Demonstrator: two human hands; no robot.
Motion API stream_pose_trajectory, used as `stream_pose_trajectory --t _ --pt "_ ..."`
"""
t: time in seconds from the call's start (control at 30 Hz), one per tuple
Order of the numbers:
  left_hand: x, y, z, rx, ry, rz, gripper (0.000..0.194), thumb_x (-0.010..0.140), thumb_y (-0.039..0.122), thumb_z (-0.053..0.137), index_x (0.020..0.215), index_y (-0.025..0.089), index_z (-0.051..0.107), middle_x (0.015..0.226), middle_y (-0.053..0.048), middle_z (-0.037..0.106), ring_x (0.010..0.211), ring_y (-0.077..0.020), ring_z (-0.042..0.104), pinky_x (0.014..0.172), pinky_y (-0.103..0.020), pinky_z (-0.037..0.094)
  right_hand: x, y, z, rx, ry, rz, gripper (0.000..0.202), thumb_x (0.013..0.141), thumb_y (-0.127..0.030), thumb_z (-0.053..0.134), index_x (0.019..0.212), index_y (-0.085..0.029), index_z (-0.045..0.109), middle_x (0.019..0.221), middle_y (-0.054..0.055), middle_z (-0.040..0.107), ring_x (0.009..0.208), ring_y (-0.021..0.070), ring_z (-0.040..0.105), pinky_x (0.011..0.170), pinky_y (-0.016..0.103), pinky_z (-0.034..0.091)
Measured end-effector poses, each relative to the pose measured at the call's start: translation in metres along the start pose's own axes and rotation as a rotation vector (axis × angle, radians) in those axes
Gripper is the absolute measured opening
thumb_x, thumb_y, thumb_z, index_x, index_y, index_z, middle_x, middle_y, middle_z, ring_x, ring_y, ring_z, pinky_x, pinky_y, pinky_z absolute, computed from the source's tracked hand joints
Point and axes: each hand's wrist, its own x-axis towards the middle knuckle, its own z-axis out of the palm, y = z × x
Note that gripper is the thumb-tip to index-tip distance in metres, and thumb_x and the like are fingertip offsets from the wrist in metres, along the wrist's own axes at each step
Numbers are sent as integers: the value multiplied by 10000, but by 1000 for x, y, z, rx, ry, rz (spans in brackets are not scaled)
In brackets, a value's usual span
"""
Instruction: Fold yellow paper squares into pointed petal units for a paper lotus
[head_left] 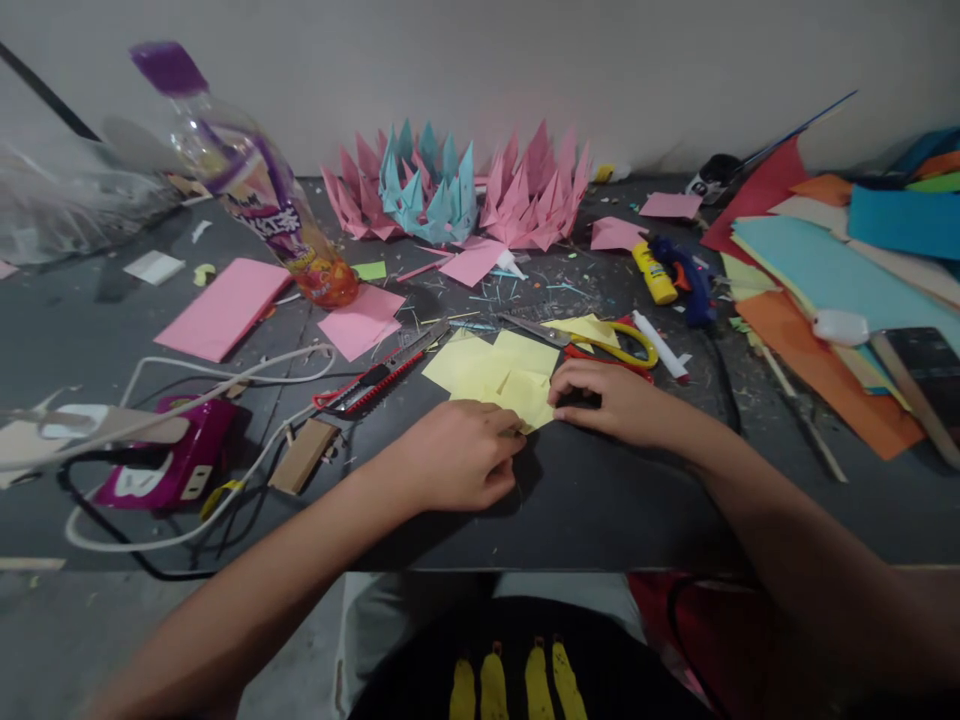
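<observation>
Pale yellow paper (525, 356) lies in several overlapping pieces at the middle of the table, and a smaller piece on top looks folded. From the left, my left hand (469, 455) curls over the near edge of this paper, its fingers closed at the sheet. My right hand (611, 400) is bent at the right edge, thumb and forefinger closed on the paper. Behind my right hand are yellow-handled scissors (634, 345) with more yellow paper by the blades. A red utility knife (382, 375) rests beyond my left hand.
Pink and blue folded-paper flowers (429, 195) stand at the back. A tilted bottle (262, 200), pink sheets (221, 308) and a purple power strip (169, 450) with cables occupy the left. Rightward are a glue stick (654, 273), a blue glue gun (697, 285) and coloured sheets (795, 280).
</observation>
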Motion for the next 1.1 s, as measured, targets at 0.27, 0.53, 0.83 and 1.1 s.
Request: stream_pose_trajectory --t 0.27,0.53,0.83,1.1 --pt "7 7 9 87 44 -34 313 838 248 472 1120 155 572 944 -69 606 842 -205 562 682 -315 439 -1 -1 7 -28 95 1 84 810 -220 562 816 -168 628 874 58 605 820 170 579 764 318 438" --pt "8 10 12 109 39 -58 349 836 265 456 1146 127 540 938 -77 596 867 -215 549 705 -334 435 3 -2 11 -37 148 39 55 787 -200 599 751 -168 625 796 38 597 765 167 575 728 316 434" --pt "9 12 12 108 29 -71 304 844 265 446 1096 132 555 932 -77 590 867 -213 545 705 -329 427 4 -6 10 -44 144 59 50 779 -169 606 731 -175 620 792 30 605 764 160 576 724 303 432" --pt "9 11 13 119 30 -56 308 850 266 439 1107 138 550 934 -74 581 870 -218 544 709 -338 429 4 -8 10 -55 137 74 53 781 -154 606 734 -170 625 803 33 605 769 155 573 720 292 428"
